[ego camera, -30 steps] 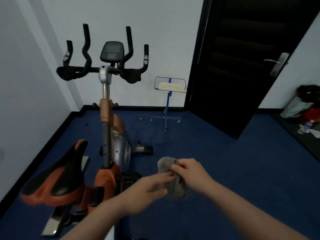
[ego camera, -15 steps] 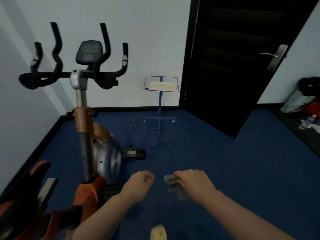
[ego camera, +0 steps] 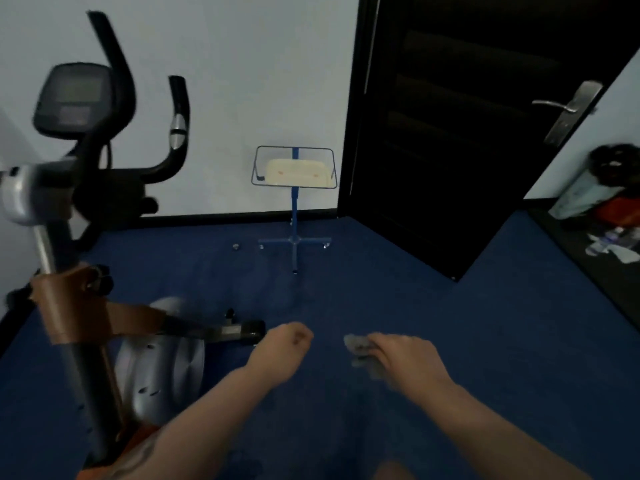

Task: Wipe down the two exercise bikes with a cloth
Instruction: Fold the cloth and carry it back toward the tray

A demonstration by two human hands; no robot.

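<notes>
An orange and black exercise bike (ego camera: 83, 306) stands at the left, blurred, with its black handlebars and display console (ego camera: 72, 98) up top and a silver flywheel cover low down. My right hand (ego camera: 405, 358) grips a small grey cloth (ego camera: 360, 348), bunched under its fingers, over the blue floor. My left hand (ego camera: 284, 348) hangs beside it in a fist, holding nothing, just right of the bike's front foot. A second bike is not in view.
A blue stand (ego camera: 294, 216) with a wire tray holding a pale pad sits by the far wall. A dark door (ego camera: 467, 133) stands open to the right. Bags and litter (ego camera: 609, 209) lie at the far right. Blue carpet covers the floor.
My left hand has let go of the cloth and drawn apart into a fist. The view has swung right and closer, so the bike has slid to the left edge and its saddle is out of sight.
</notes>
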